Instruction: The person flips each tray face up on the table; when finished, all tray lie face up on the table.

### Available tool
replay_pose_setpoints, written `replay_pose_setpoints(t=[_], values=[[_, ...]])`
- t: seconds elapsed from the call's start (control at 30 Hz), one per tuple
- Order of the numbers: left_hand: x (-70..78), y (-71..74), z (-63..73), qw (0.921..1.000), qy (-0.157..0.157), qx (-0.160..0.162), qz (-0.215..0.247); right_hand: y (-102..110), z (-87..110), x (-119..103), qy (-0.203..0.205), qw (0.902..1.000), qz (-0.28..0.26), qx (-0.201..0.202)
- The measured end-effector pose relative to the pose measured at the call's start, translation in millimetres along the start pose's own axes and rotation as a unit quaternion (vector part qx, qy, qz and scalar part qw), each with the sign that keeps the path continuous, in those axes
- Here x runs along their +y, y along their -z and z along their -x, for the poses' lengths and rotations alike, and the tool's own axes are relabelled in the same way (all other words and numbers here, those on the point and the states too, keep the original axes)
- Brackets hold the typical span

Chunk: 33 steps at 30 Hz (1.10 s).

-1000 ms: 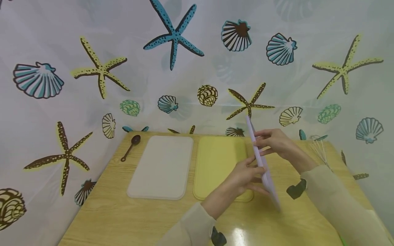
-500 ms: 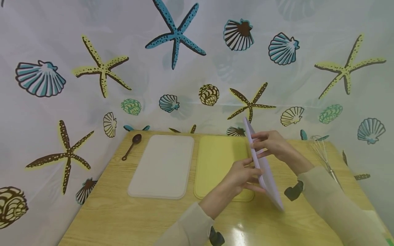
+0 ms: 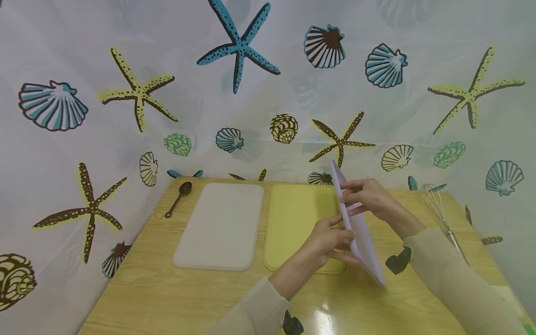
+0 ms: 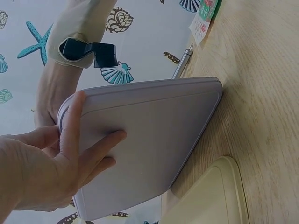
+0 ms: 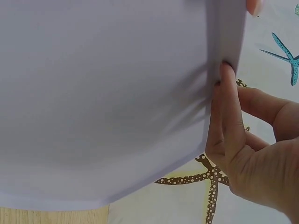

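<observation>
Left hand [image 3: 328, 239] grasps the upper edge of a pale lavender, rounded-rectangular tray [image 4: 149, 135] from the left side. Right hand [image 3: 370, 197] grips that edge farther along, from the right. Tray is steeply tilted above the light wood-grain table [image 3: 138, 288], beside the yellow board; contact between its lower edge and the tabletop cannot be confirmed. Left thumb placement is hard to make out.

A green-and-white printed item [image 4: 204, 21] is cut off at the head view's lower right corner; the left wrist view shows more of it, with red marks. The flat yellow rounded board [image 3: 301, 214] is partly hidden by left hand and tray. Left of it, unobstructed, lies a flat white rounded board [image 3: 219, 225].

Wire whisk with metal handle [image 3: 445, 227] lies far right; dark brown spoon [image 3: 179, 199], far left. Behind hangs a white shell-and-starfish-print curtain [image 3: 259, 104].

Right wrist view alone shows fingers [image 5: 230, 107] pressed against the tray's rim wall.
</observation>
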<state>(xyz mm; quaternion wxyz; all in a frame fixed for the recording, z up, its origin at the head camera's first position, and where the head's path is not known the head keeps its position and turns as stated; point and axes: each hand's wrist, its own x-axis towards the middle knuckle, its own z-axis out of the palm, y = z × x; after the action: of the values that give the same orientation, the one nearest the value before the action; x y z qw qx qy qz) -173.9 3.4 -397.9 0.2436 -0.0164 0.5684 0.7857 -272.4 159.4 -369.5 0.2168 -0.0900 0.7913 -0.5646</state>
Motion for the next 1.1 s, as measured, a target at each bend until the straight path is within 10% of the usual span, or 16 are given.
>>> replay_pose_setpoints(t=[1.1], values=[[-7.3, 3.2, 10.2, 0.9989, -0.032, 0.025, -0.025, -7, -1.0, 10, 0.011, 0.9998, -0.001, 0.019]])
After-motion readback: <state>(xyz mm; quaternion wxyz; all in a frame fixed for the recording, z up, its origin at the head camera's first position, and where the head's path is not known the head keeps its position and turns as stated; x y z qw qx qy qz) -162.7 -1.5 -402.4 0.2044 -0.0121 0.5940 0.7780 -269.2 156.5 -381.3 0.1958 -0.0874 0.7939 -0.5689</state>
